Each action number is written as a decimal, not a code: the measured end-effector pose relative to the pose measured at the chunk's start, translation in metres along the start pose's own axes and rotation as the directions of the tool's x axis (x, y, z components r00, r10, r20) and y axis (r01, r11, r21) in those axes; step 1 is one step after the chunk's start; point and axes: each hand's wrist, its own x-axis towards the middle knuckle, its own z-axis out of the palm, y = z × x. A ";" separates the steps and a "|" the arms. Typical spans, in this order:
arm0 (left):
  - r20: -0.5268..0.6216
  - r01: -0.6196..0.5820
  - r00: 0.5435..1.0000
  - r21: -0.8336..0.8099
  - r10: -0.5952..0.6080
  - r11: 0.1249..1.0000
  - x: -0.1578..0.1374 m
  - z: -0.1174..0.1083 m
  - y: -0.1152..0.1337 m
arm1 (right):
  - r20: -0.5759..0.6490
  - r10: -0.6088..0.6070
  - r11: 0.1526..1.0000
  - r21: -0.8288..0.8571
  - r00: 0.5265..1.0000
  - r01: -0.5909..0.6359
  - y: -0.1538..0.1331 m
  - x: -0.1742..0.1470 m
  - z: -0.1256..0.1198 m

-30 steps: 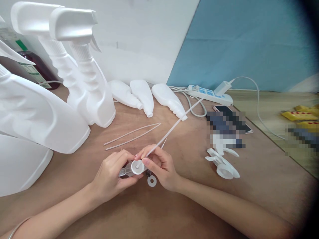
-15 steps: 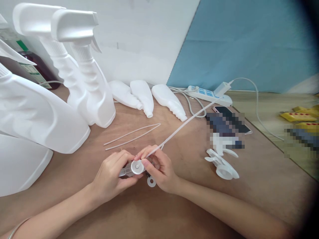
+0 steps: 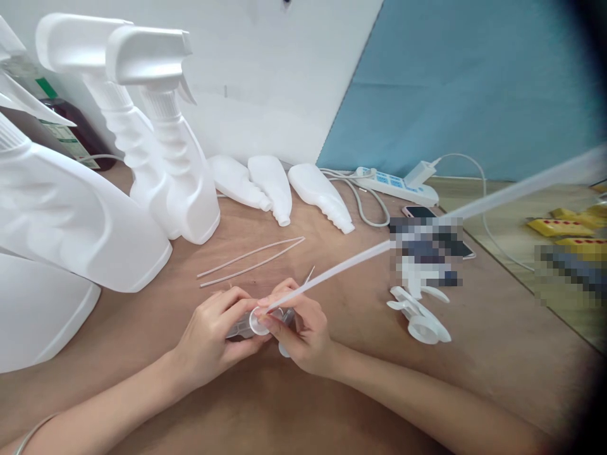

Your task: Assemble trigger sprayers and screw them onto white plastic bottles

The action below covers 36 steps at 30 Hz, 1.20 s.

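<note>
My left hand (image 3: 213,328) grips a clear plastic sprayer mechanism (image 3: 241,327), whose round white collar (image 3: 255,321) faces up toward me. Pinched in the thumb and fingers of my right hand (image 3: 303,332) is a long thin white dip tube (image 3: 351,261). The tube's lower end is at the collar opening; the fingertips hide whether it sits inside. Its free end reaches far to the upper right. Beneath my right hand, a small white disc-like piece (image 3: 284,349) is partly covered. Two more thin tubes (image 3: 251,254) lie on the table beyond my hands.
Large white spray bottles (image 3: 180,164) crowd the left side. Three smaller white bottles (image 3: 318,194) lie along the wall. At right are white trigger sprayer shells (image 3: 422,319), a phone (image 3: 420,213), a power strip (image 3: 393,186) with cables, and a pixelated patch. Yellow objects (image 3: 564,226) sit beyond the table edge.
The dip tube has swung, so its free end now points farther right and closer to the camera. Its lower end has moved onto the collar's middle. The view has shifted slightly.
</note>
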 end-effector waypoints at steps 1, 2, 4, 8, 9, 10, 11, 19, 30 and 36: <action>0.010 0.014 1.000 -0.004 -0.014 1.000 0.000 0.000 0.000 | 0.008 0.005 1.000 0.000 1.000 -0.005 -0.001 0.001 0.000; 0.022 0.026 0.999 -0.008 -0.026 1.000 0.000 -0.001 0.000 | 0.016 0.007 1.000 0.001 1.000 -0.007 -0.002 0.001 -0.001; 0.035 0.039 0.999 -0.014 -0.038 0.999 0.000 -0.001 0.000 | 0.034 0.008 1.000 0.009 0.999 -0.009 -0.005 0.003 -0.001; 0.029 0.032 0.999 -0.018 -0.032 0.999 -0.001 0.000 -0.001 | 0.039 -0.004 1.000 0.023 0.999 0.003 -0.007 0.007 -0.001; 0.026 0.028 0.999 -0.017 -0.028 0.999 -0.001 0.000 -0.001 | 0.028 -0.016 0.999 0.028 0.999 0.015 -0.007 0.007 -0.001; 0.023 0.023 0.999 -0.016 -0.023 1.000 -0.001 0.000 -0.001 | 0.016 -0.025 0.999 0.032 1.000 0.025 -0.006 0.007 -0.001; 0.019 0.018 1.000 -0.014 -0.018 1.000 -0.001 0.001 -0.001 | 0.009 -0.030 0.999 0.034 1.000 0.030 -0.005 0.007 -0.001; 0.010 0.020 1.000 -0.012 -0.020 1.000 0.000 0.000 0.000 | 0.004 0.014 1.000 0.010 1.000 -0.014 0.001 0.003 -0.002; 0.008 0.021 1.000 -0.018 -0.021 1.000 -0.002 0.000 0.000 | -0.028 -0.034 0.999 -0.030 0.999 0.033 -0.005 0.004 0.005; 0.013 0.027 1.000 -0.023 -0.027 0.999 -0.001 0.000 -0.001 | -0.001 -0.040 0.998 -0.051 0.999 0.040 -0.001 0.002 0.003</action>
